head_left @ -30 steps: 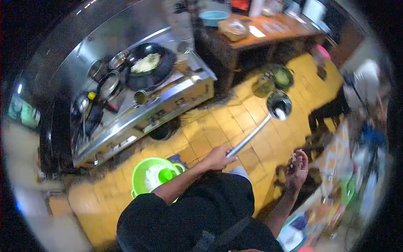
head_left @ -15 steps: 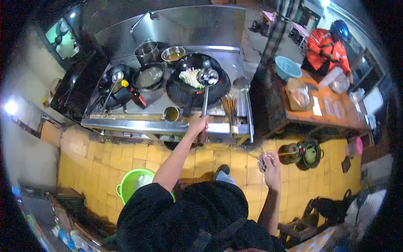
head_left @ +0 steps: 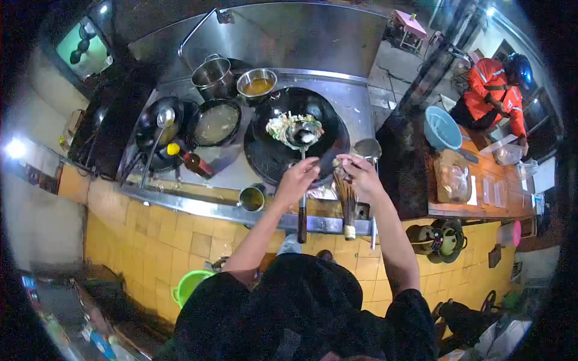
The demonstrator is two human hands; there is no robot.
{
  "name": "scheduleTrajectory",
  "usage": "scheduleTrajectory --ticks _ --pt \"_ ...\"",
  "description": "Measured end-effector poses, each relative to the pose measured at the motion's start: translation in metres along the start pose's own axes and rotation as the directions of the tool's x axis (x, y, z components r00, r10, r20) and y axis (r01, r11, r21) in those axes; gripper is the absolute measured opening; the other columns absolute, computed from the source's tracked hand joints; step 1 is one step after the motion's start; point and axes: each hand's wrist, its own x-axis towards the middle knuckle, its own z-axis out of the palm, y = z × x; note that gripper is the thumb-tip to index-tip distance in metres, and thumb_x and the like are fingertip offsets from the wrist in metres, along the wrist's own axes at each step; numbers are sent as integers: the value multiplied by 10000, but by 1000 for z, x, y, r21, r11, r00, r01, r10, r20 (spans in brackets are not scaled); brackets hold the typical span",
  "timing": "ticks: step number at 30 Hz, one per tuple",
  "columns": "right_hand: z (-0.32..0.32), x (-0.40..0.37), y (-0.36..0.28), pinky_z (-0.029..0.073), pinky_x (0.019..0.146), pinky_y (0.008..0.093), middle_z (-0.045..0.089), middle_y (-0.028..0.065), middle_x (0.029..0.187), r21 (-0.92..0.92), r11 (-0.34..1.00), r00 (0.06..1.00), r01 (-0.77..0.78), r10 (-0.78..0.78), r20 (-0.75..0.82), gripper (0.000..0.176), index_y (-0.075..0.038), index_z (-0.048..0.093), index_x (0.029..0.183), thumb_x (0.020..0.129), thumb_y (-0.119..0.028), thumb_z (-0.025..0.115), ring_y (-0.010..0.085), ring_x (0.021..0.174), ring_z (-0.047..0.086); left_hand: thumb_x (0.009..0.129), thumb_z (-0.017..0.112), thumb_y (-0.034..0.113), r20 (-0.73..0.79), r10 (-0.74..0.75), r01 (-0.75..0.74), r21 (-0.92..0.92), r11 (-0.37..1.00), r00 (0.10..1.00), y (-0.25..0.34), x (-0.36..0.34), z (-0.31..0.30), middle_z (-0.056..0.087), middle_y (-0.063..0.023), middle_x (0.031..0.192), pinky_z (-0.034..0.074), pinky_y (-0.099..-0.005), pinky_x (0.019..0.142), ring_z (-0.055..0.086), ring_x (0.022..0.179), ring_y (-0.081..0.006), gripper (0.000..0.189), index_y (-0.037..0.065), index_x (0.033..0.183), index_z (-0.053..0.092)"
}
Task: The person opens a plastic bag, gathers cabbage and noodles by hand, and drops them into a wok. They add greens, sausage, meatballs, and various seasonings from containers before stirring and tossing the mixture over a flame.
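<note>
In the head view my left hand [head_left: 296, 183] hovers over the shaft of a long ladle [head_left: 302, 225], fingers partly curled and apart, apparently not gripping it. The ladle's bowl sits among chopped, cooked food [head_left: 279, 129] in a large black wok [head_left: 271, 162]; its dark handle reaches past the stove's front edge. Beside it, my right hand [head_left: 362, 177] pinches a small pale, crumpled-looking thing [head_left: 338, 163] whose kind I cannot make out. Below that hand lies a bundled stick brush [head_left: 348, 207], bristles toward the wok.
Left of the wok stand a pan of cloudy liquid [head_left: 215, 123], a pot [head_left: 212, 75], a bowl of yellowish liquid [head_left: 257, 84], a bottle [head_left: 197, 165] and a metal cup [head_left: 251, 198]. A person in an orange jacket [head_left: 490, 87] is at the wooden table [head_left: 445, 208], right.
My left hand has come off the ladle's handle. My right hand has moved up and left from beside my body to the wok's front edge, still holding the small thing.
</note>
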Motion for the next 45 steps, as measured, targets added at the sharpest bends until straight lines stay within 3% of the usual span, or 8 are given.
scheduleTrajectory --ticks 9,14,19,24,29,32,37,45 --pt "50 105 42 402 496 251 603 53 703 -454 887 997 79 -82 13 130 -16 603 853 815 -138 627 97 555 508 812 606 111 -50 231 -216 213 953 972 -40 66 -60 594 -30 676 431 -239 562 538 622 -61 179 31 968 573" --pt "75 146 45 447 579 353 598 169 742 -799 311 776 515 -566 280 101 -2 598 830 745 -51 619 300 645 585 815 602 133 -107 125 -68 430 900 986 -46 88 -92 592 -73 640 445 -276 535 570 552 -140 120 30 867 566" --pt "79 195 31 449 766 398 616 189 904 -866 164 824 471 -433 366 269 -60 616 1018 750 -87 628 328 841 591 802 610 215 -199 221 -18 701 713 955 -72 132 -138 625 -160 774 473 -370 634 616 705 -301 262 63 1016 611" --pt "81 222 33 452 800 372 600 174 1027 -877 305 911 371 -304 280 434 -91 513 1174 776 -195 651 296 917 594 783 600 138 -185 434 -82 846 527 882 -50 144 -143 594 -216 936 455 -395 765 570 875 -356 243 21 995 582" --pt "75 233 44 463 770 297 617 119 961 -745 628 974 223 -177 142 363 -4 497 1138 798 -72 601 192 866 595 827 576 68 -58 26 -15 195 981 998 -52 134 -134 616 -82 899 470 -253 645 592 720 -139 285 23 1107 552" --pt "84 219 42 461 753 279 618 84 871 -405 884 972 231 -190 139 253 18 559 1036 786 -10 583 155 821 584 832 585 57 -88 75 -68 74 995 993 -45 129 -130 602 -45 892 464 -230 639 557 718 -74 298 16 1124 543" --pt "82 217 37 474 711 261 631 86 851 -503 848 981 168 -96 166 200 56 608 942 754 -9 619 132 790 593 820 599 48 -7 186 -180 227 957 982 -51 136 -139 609 -54 891 468 -227 651 571 731 -88 333 21 1143 520" --pt "73 218 42 473 652 260 649 61 780 -616 762 975 200 -92 203 249 0 633 1012 768 -45 614 95 720 584 790 561 -40 -34 -36 33 -107 994 999 -54 138 -138 575 -37 814 470 -228 629 570 714 -105 173 -7 958 535"
